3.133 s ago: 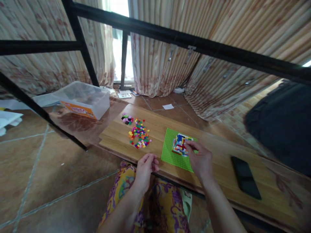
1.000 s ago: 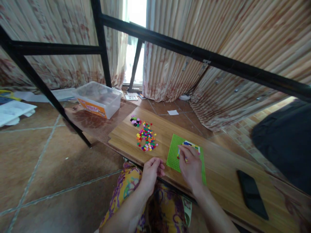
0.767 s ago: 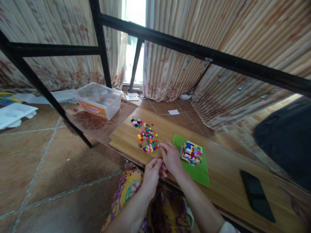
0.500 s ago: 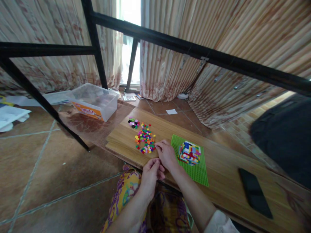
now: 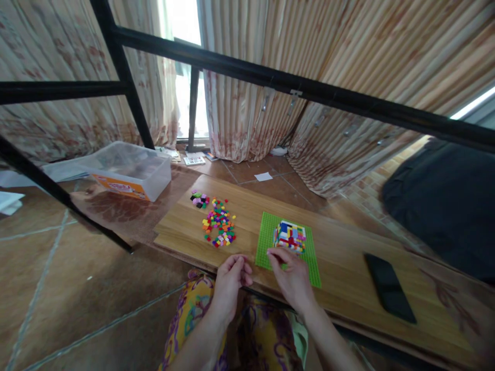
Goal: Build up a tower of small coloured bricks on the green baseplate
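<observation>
On the wooden board, a green baseplate [image 5: 264, 239] carries a block built of many coloured toy bricks [image 5: 289, 234]. My right hand [image 5: 292, 273] is over the near part of the baseplate, thumb and finger pinched close to the block's front left corner; whatever they hold is too small to make out. My left hand [image 5: 234, 275] rests at the board's near edge with its fingers curled and thumb pressed in, their contents hidden. Beyond it to the left lies a spread of loose toy bricks [image 5: 220, 221]. A smaller heap of pink, black and green bricks [image 5: 199, 199] sits behind that.
A black phone [image 5: 390, 286] lies on the right of the wooden board [image 5: 340, 257]. A clear plastic box [image 5: 158, 180] with an orange label stands past its left end. Black metal bars [image 5: 240, 69] cross in front, and a dark bag-like shape [image 5: 444, 206] is at right.
My right hand has moved right, from beside the loose bricks to the front of the brick block. My left hand stays curled at the board's edge. The whole view has shifted slightly.
</observation>
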Action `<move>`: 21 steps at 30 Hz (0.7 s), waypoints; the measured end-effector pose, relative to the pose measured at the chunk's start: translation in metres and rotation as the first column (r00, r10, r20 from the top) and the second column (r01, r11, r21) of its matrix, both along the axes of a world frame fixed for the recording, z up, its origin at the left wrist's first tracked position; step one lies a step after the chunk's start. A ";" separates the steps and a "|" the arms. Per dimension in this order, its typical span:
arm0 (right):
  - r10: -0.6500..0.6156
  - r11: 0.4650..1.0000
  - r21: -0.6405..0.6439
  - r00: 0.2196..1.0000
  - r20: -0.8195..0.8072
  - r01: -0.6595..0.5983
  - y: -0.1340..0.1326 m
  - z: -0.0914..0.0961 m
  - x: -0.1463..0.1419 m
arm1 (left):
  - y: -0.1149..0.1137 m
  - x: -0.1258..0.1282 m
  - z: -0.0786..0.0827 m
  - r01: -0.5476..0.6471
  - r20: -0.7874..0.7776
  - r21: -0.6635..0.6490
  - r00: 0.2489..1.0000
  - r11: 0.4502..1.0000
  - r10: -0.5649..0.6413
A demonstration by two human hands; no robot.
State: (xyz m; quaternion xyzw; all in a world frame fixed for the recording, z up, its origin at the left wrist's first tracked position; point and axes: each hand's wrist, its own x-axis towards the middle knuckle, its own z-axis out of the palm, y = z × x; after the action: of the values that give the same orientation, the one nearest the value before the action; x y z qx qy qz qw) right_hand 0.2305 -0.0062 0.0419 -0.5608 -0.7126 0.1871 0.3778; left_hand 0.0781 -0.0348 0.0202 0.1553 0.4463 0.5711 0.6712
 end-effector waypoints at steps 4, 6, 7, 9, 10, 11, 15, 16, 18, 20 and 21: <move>-0.149 0.989 -0.016 0.984 -0.097 0.148 -0.003 0.007 0.042 | 0.000 0.000 0.004 0.001 -0.010 0.001 1.000 1.000 -0.001; -0.203 0.979 -0.037 0.972 -0.115 0.200 0.002 0.011 0.056 | 0.001 0.000 0.004 -0.003 -0.015 -0.001 1.000 1.000 0.003; -0.223 0.975 -0.045 0.968 -0.117 0.219 0.005 0.013 0.060 | 0.001 0.000 0.004 -0.006 -0.019 -0.003 1.000 1.000 0.006; -0.243 0.970 -0.055 0.964 -0.109 0.238 0.014 0.017 0.063 | 0.002 0.000 0.003 -0.005 -0.027 -0.004 1.000 1.000 0.005; -0.238 0.971 -0.056 0.967 -0.093 0.234 0.018 0.019 0.063 | 0.002 0.000 0.003 -0.003 -0.030 -0.003 1.000 1.000 0.002; -0.227 0.973 -0.054 0.971 -0.072 0.223 0.023 0.021 0.062 | 0.002 -0.001 0.003 -0.001 -0.034 -0.001 0.999 1.000 0.000; -0.161 0.987 -0.016 0.985 0.056 0.162 0.038 0.027 0.054 | 0.002 -0.001 0.002 0.008 -0.039 -0.002 0.999 1.000 -0.008; -0.156 0.988 0.001 0.984 0.088 0.157 0.040 0.028 0.053 | 0.002 -0.001 0.002 0.009 -0.037 -0.003 0.999 1.000 -0.009; -0.156 0.988 0.025 0.978 0.136 0.154 0.044 0.028 0.051 | 0.002 -0.001 0.001 0.012 -0.032 -0.003 0.999 1.000 -0.012; -0.148 0.989 0.033 0.977 0.154 0.145 0.045 0.026 0.049 | 0.001 -0.001 0.001 0.014 -0.026 -0.003 1.000 1.000 -0.014; -0.144 0.990 0.034 0.977 0.158 0.140 0.045 0.026 0.048 | 0.001 -0.001 0.001 0.016 -0.024 -0.004 1.000 1.000 -0.016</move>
State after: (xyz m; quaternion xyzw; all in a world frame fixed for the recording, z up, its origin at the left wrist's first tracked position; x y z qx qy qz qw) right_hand 0.2787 0.0385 0.0674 -0.6192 -0.7008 0.1060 0.3381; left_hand 0.0771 -0.0339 0.0215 0.1644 0.4542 0.5631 0.6705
